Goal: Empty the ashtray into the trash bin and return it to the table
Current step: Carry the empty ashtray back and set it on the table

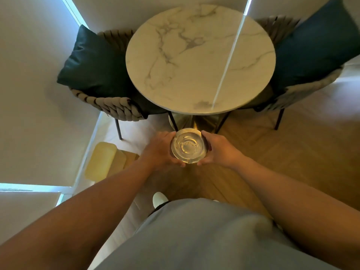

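- Two hands grasp the ashtray (188,146): our left hand (161,151) cups its left rim and our right hand (218,150) its right rim, fingers wrapped underneath.
- The ashtray is clear glass, round, held level and upright in the air on the near side of the table (200,59), off its edge and above the wooden floor (292,152).
- We note a few small specks in the bowl; whether they are ash residue or reflections we cannot tell.
- The table is round, marble-patterned and carries nothing. A woven chair with a dark cushion (93,63) stands to the table's left, another with a blue cushion (311,45) to its right.
- No trash bin is in view. A pale yellow item (103,162) lies on the floor near the table's left side; we cannot identify it.
- Judgement: we cannot establish whether emptying has been done.
- Risk: smooth glass held only by its rim may slip if either hand relaxes, and would likely break on the hard floor.
- Risk: tilting in transit could spill any residue onto the floor.
- Risk: setting it down too near the table's near edge could leave it overhanging.
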`<state>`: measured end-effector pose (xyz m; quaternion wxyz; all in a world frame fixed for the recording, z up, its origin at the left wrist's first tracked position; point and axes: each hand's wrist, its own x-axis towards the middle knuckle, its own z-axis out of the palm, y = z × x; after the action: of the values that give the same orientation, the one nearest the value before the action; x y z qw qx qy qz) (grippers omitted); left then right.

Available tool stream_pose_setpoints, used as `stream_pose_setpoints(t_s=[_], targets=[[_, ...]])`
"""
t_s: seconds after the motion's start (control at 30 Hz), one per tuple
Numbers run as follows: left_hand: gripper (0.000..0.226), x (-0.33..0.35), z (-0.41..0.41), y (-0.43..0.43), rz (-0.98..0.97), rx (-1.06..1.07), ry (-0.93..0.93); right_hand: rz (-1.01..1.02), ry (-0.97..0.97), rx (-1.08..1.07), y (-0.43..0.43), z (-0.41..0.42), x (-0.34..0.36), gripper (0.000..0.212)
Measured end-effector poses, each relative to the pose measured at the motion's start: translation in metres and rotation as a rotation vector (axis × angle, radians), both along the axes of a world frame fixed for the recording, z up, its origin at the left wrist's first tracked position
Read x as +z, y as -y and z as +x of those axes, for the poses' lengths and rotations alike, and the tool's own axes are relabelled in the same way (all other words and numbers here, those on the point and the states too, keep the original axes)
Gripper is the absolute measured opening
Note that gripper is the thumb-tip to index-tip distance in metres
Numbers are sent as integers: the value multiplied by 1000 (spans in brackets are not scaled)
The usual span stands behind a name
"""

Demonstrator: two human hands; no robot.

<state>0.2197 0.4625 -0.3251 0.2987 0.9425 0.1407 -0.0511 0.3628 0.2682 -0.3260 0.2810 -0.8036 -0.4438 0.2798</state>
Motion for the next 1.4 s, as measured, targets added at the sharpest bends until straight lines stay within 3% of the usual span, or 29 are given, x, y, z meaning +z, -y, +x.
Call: stream_pose_setpoints(t_s=[0.23,0.43,1.07,1.4], targets=[[109,2,48,66,18,-28,-6,-15,25,-12,69,46,0,89],[108,7,80,66,16,-49,-6,-9,30,-32,72,73,5,88],[97,16,217,-102,-8,-97,48,12,6,-147,-97,194,-5,90],[101,6,276,-149,10,-66,50,-17,-24,-146,-144,261,-9,91]])
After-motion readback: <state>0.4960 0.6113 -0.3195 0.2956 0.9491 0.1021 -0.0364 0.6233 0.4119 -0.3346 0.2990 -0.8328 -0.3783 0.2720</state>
